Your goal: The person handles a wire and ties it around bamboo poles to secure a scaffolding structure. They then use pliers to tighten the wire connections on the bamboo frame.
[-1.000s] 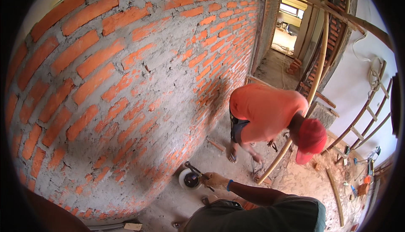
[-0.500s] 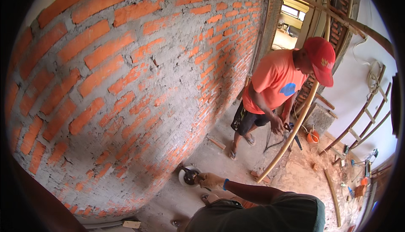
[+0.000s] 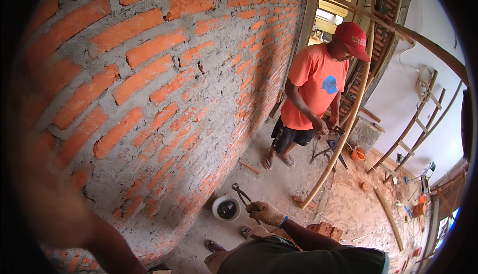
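In my right hand (image 3: 269,214), which wears a pale work glove, is a pair of dark long-handled pincers (image 3: 242,194). My fingers wrap round the handles, and the jaws point up and away beside a white bucket (image 3: 215,208). Dark things lie inside the bucket; I cannot make out their kind. My left hand (image 3: 52,204) is raised at the far left, in front of the brick wall (image 3: 174,90). Motion smears it, so its fingers do not show clearly. Rough grey mortar fills the wall's joints and smears over many bricks.
A person (image 3: 311,92) in an orange shirt and red cap stands ahead, handling a small dark object. A long bamboo pole (image 3: 348,129) leans beside them. Loose bricks (image 3: 326,230) lie right of my glove. A wooden ladder (image 3: 418,124) and an orange bucket (image 3: 358,154) are farther right.
My right hand has come away from the white bucket and now holds the pincers up beside it. My left arm has risen in front of the wall. The view has shifted slightly.
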Demonstrator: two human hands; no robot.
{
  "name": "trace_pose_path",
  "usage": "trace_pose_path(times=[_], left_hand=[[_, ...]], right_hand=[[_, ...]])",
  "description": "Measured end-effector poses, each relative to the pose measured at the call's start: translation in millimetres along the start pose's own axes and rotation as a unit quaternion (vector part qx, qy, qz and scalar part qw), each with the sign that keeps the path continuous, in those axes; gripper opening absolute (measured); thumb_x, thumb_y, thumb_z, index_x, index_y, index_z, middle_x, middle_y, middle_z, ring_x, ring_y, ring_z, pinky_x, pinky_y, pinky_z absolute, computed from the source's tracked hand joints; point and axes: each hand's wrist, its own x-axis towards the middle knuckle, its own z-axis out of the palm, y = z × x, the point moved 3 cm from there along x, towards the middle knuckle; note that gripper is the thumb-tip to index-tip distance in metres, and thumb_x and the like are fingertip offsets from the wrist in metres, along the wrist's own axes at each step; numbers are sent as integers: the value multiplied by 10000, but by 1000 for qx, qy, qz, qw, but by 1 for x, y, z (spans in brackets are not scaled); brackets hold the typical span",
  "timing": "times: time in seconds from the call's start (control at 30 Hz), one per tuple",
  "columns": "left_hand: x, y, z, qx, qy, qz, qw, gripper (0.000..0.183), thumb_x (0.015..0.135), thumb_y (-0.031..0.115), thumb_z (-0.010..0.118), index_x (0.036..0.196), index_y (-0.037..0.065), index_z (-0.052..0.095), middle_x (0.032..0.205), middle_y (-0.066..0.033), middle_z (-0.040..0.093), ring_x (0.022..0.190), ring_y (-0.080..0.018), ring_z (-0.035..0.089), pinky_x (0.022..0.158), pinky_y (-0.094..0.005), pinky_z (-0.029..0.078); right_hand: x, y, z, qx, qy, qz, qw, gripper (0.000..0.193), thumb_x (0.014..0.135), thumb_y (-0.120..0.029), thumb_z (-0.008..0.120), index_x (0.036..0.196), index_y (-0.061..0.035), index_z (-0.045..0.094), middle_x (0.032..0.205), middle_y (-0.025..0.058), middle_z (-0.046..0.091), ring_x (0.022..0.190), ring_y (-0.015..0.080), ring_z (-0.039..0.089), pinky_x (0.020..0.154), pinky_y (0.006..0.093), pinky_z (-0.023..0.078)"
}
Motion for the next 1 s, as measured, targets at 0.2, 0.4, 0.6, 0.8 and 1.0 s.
trace_pose_path(times=[0.2, 0.4, 0.6, 0.8, 1.0], left_hand=[[-346, 67, 18, -95, -434, -354, 823, 431, 946, 148, 699, 1325, -27, 590, 1338, -265, 609, 1176, -393, 625, 995, -463, 510], [-383, 169, -41, -254, -207, -710, 623, 307, 1061, 132, 528, 1347, 22, 553, 1288, -139, 595, 1198, -264, 596, 1038, -360, 494], [-326, 152, -135, -208, 24, -790, 576, 429, 1070, 270, 568, 1384, 1, 455, 1279, -88, 617, 1178, -149, 581, 1024, -325, 478], [-297, 147, -245, 57, 291, -730, 615, 459, 975, 125, 651, 1380, 3, 474, 1064, -96, 634, 912, -182, 660, 820, -346, 582], [-256, 147, -391, 48, 454, -553, 697, 294, 1017, 271, 644, 1118, 6, 564, 835, -84, 573, 672, -218, 616, 749, -483, 610]], right_hand=[[-21, -54, 46, 168, -225, -65, 958, 405, 1025, -102, 637, 1409, 0, 562, 1302, 112, 672, 1214, 195, 633, 1040, 336, 506], [-3, -94, 120, 136, -487, -11, 863, 415, 1018, -110, 652, 1403, 12, 556, 1328, 126, 666, 1202, 175, 646, 995, 321, 532], [1, -115, 213, 159, -626, 27, 763, 164, 900, -170, 805, 966, -136, 658, 1341, 228, 624, 1049, 376, 697, 841, 497, 612], [-71, -219, 332, -259, -567, -500, 600, 508, 1004, -332, 669, 1366, 14, 586, 1244, 192, 700, 1167, 301, 672, 973, 398, 534], [-151, -426, 387, -140, -546, -668, 486, 282, 1008, -253, 642, 1175, -29, 675, 1133, 129, 705, 1020, 255, 677, 894, 381, 539]])
